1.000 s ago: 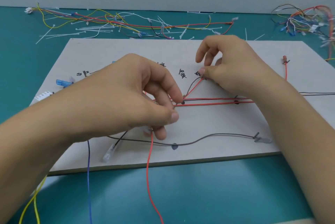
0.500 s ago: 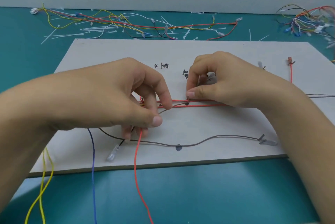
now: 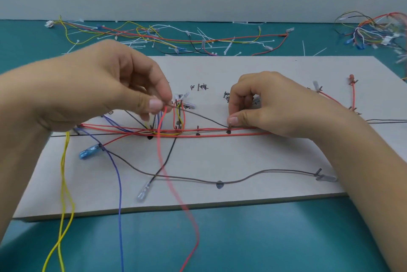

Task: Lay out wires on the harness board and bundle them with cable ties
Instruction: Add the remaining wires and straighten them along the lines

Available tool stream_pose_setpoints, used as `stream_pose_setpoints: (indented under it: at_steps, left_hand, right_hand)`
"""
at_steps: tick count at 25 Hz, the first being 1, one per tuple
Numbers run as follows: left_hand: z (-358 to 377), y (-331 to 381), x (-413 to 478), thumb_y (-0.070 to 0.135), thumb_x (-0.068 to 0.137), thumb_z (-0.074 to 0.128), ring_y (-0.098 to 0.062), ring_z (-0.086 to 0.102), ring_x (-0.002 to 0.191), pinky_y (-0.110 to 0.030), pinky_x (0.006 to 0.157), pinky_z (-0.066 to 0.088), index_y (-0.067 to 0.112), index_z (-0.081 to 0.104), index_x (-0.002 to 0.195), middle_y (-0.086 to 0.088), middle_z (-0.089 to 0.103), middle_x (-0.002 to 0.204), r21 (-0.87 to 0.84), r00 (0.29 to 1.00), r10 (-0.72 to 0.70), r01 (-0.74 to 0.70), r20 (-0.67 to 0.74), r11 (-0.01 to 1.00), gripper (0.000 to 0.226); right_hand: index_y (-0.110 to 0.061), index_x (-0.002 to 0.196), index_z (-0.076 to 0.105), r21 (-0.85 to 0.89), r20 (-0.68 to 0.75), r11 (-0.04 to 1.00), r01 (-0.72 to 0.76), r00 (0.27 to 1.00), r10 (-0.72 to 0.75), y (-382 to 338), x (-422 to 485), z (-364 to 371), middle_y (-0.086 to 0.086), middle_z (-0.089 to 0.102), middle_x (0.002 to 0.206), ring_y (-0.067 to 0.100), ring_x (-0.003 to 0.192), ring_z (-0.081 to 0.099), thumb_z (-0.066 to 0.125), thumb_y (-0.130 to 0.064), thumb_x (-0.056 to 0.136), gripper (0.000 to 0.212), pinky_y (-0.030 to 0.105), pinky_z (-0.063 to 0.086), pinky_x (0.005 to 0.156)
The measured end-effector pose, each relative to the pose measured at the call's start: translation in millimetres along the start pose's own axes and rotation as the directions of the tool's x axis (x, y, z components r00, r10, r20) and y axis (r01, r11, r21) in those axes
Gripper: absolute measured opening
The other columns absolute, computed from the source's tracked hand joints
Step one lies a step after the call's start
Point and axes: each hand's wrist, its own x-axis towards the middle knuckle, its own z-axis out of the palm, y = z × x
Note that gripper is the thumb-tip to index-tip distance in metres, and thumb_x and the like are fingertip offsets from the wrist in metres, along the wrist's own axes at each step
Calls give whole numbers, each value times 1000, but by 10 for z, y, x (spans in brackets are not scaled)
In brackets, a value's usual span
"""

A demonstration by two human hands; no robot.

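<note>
Head view, looking down at a pale harness board (image 3: 242,159) lying on a teal table (image 3: 275,241). Across the board's middle runs a bundle of red wires (image 3: 220,135), laid side to side past black pegs and marker dots.

Above the board's left-centre, the left hand (image 3: 105,95) pinches a loose red wire (image 3: 160,153) between thumb and forefinger. From the pinch this wire drops over the board's front edge and trails off, blurred. A thin dark wire (image 3: 204,118) slants from the same pinch to the board's centre. There the right hand (image 3: 277,104) sets its thumb tip beside a peg on the bundle. Its fingers are curled, but whether they clasp a wire cannot be told.

A yellow wire (image 3: 63,183) and a blue wire (image 3: 120,194) hang over the board's front-left edge. Loose cable ties (image 3: 229,47) lie beyond the board's far edge.

The wires look light, limp and slightly springy, and are likely to slip off the pegs unless kept taut. They are best held on the insulation close to a peg, not by a clear terminal (image 3: 142,192) at the end.
</note>
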Motion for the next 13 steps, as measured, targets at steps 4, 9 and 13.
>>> stream_pose_setpoints:
  at_steps: [4,9,13]
  left_hand:
    - [73,-32,76,7,73,88,-20,77,69,-20,70,57,26,84,79,-5,79,74,103,979,-9,30,-202,994,21]
    - [131,51,204,22,64,89,-45,72,78,-55,87,55,31,83,80,-3,79,73,125,958,-48,87,-283,988,20]
    - [133,130,401,4,75,85,-16,78,71,-65,86,58,26,82,77,1,79,71,196,960,-26,83,-278,977,22]
  right_hand:
    - [-30,75,71,19,5,999,-25,1000,25,-5,-6,1,-7,67,80,12,76,63,83,-30,82,14,40,56,74]
    - [-29,75,71,35,5,999,-40,999,39,-11,-11,-5,-3,69,80,15,76,65,84,-30,82,14,42,56,75]
    - [-27,77,71,38,13,998,-51,999,51,-18,-10,-12,-4,69,79,15,75,65,84,-30,82,14,41,56,74]
